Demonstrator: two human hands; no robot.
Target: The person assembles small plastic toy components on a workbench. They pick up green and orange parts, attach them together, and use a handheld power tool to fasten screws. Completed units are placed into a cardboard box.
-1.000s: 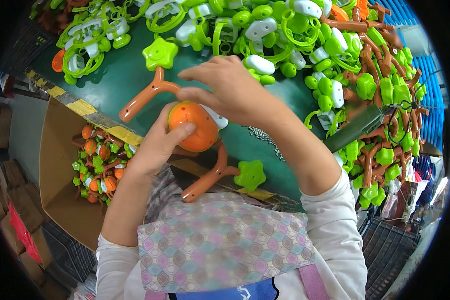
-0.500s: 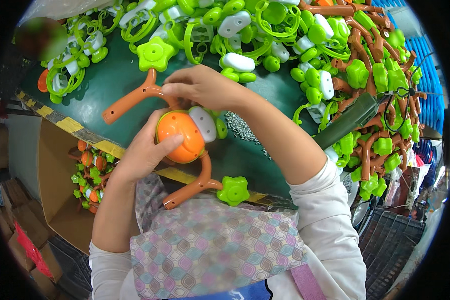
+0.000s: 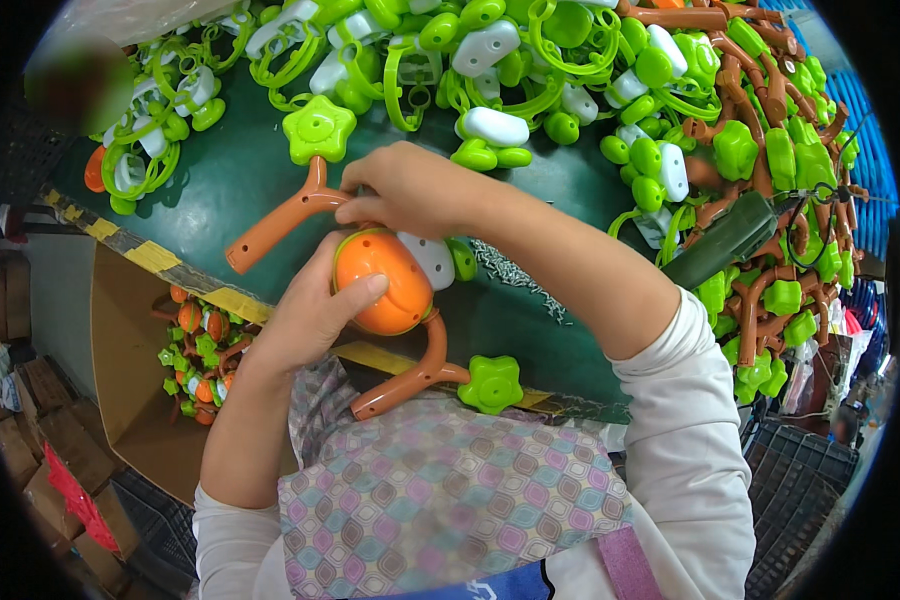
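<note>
My left hand (image 3: pixel 305 310) is wrapped round an orange rounded toy body (image 3: pixel 395 290), its thumb lying across the front. A white piece with holes (image 3: pixel 428 260) and a green rounded part (image 3: pixel 461 259) stick out at the body's right side. My right hand (image 3: pixel 405 190) grips the inner end of a brown forked plastic branch (image 3: pixel 282 226) at the top of the body; its fingertips are partly hidden. That branch carries a green star-shaped knob (image 3: pixel 320 130). A second brown branch (image 3: pixel 434 352) extends from the body's underside, with another green star-shaped knob (image 3: pixel 492 384) at its tip.
Small screws (image 3: pixel 515 278) lie heaped on the green worktable (image 3: pixel 235 150). Green and white parts (image 3: pixel 490 127) pile along the back, brown branches (image 3: pixel 760 90) at right. A dark green power screwdriver (image 3: pixel 725 238) hangs at right. A cardboard box (image 3: pixel 135 370) of similar toys stands lower left.
The whole scene sits slightly farther right in the picture. Both hands keep the same hold on the toy body and upper branch.
</note>
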